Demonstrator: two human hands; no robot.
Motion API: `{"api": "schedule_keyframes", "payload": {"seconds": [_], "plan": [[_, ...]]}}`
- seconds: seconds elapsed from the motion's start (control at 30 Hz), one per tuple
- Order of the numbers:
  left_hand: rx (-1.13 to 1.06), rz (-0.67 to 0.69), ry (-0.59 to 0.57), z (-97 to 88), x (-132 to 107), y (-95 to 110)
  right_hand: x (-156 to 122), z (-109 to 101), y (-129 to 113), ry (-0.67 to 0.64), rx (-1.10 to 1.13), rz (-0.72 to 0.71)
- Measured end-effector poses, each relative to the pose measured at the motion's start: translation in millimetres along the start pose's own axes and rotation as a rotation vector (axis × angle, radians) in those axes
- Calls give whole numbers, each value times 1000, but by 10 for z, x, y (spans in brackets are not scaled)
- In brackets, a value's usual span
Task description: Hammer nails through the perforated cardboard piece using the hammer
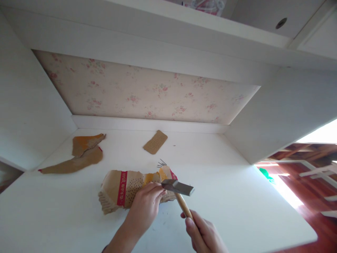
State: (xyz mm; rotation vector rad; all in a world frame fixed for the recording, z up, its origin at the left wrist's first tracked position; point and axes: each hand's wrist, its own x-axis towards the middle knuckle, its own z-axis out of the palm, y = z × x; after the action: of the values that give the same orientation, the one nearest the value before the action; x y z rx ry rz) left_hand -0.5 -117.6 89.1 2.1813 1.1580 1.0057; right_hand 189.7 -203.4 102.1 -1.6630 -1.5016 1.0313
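The left forearm (pixel 123 233) slants from near left toward the far right, bare down to a sliver of dark sleeve. Its wrist is slightly bent, and the left grip (pixel 147 199) shows its back, fingers bent and drawn together, pointing right, the tips partly hidden. Nearer and to the right, the right grip (pixel 201 228) is wrapped closed, fingers curled, thumb pressed over on the left.

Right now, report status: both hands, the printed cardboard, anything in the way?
Right hand grips hammer. Left hand on printed cardboard, hammer's head close beside it in view. Possibly in the way: nails by cardboard's far edge.
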Motion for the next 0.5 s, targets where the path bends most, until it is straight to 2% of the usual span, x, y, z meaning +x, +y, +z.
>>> {"api": "schedule_keyframes", "payload": {"seconds": [0.5], "plan": [[-27,17,48,21,16,-63,13,-84,-71,-136,14,5]]}}
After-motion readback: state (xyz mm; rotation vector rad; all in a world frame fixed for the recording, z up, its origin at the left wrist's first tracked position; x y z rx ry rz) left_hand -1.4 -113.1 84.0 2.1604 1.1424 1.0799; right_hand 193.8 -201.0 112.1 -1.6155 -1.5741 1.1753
